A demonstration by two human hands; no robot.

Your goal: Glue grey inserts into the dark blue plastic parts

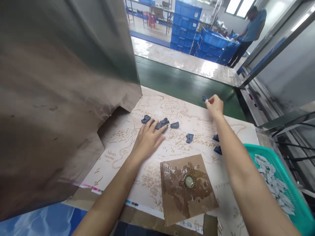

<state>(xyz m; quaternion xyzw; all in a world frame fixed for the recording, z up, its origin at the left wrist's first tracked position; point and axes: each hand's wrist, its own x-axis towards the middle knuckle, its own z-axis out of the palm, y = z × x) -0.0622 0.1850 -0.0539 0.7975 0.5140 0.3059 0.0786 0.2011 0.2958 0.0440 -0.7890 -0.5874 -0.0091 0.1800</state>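
My left hand lies with fingers spread over a cluster of small dark blue-grey parts on a map-printed sheet. My right hand is at the edge of a green belt, pinching something small and pale beside a dark part. More dark parts lie between the hands, one by itself and one near the cluster. Two others sit beside my right forearm, partly covered by it.
A wet brown cardboard piece holds a round, clear-topped object. A teal basket of whitish pieces stands at right. A large brown panel blocks the left. Blue crates and a person are behind.
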